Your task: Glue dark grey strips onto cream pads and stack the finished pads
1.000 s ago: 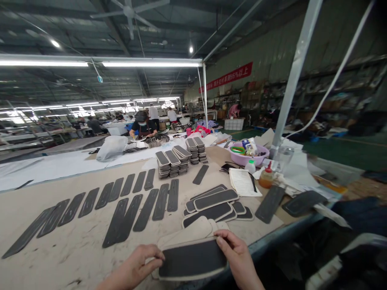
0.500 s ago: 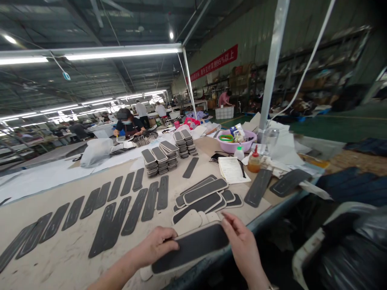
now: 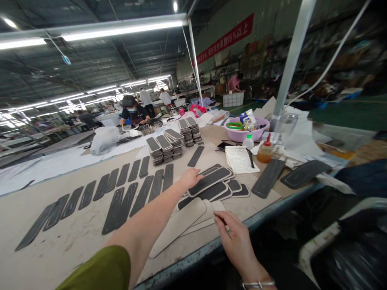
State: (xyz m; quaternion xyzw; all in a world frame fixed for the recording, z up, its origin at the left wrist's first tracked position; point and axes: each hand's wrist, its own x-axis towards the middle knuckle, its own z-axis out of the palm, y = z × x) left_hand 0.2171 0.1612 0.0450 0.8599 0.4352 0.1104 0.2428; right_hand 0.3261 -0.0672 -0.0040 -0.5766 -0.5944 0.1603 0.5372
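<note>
My left hand (image 3: 191, 178) reaches across the table with its fingers stretched out, touching the far left end of a dark rounded panel with a pale border (image 3: 210, 181). That panel lies on top of a loose pile of similar ones. My right hand (image 3: 234, 237) is near the table's front edge, thumb and fingers pinched together. Whatever lies between its fingertips, if anything, is too small to make out. Just beside those fingertips, several pale panels (image 3: 181, 223) overlap, light side up, partly behind my left forearm.
Dark strips (image 3: 86, 195) lie in rows at left. Stacks of bordered panels (image 3: 163, 149) stand behind. A notebook (image 3: 240, 159), a bottle of amber liquid (image 3: 265, 151) and a purple basin (image 3: 246, 129) sit at right, near a metal post (image 3: 293, 60). A co-worker (image 3: 133, 110) bends over the table farther back.
The dark panel that both hands held has left them; one now tops the pile under my left hand. My left arm has extended forward. My right hand stays near the edge. The view has shifted slightly.
</note>
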